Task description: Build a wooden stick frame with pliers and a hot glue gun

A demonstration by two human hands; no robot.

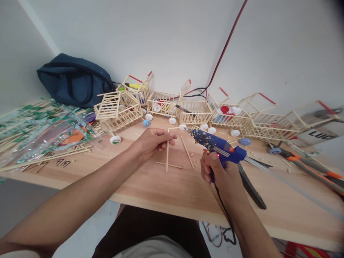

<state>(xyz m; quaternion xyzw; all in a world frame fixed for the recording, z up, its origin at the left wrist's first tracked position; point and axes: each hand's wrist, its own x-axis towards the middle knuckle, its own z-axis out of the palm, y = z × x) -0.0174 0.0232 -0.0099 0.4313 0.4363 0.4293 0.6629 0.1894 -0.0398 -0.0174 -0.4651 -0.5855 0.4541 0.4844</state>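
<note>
My left hand (154, 142) pinches a thin wooden stick (167, 157) that points down toward me, with another stick (174, 128) meeting it at an angle near its far end. In my right hand (219, 168) is a blue hot glue gun (215, 145), its nozzle to the left, near the far end of the second stick. Dried glue specks cover the front of the gun, and a clear glue stick (258, 165) sticks out of its back. Two loose sticks lie on the table close by, one crosswise (168, 165) and one slanted (187, 152).
Several small stick-built carts (196, 111) with bottle-cap wheels line the wall. A dark blue bag (76, 80) and plastic-wrapped sticks (72, 125) are at left. Orange-handled pliers (309, 163) and a black-handled tool (251, 188) lie at right. The gun's cord (224, 206) hangs over the table edge.
</note>
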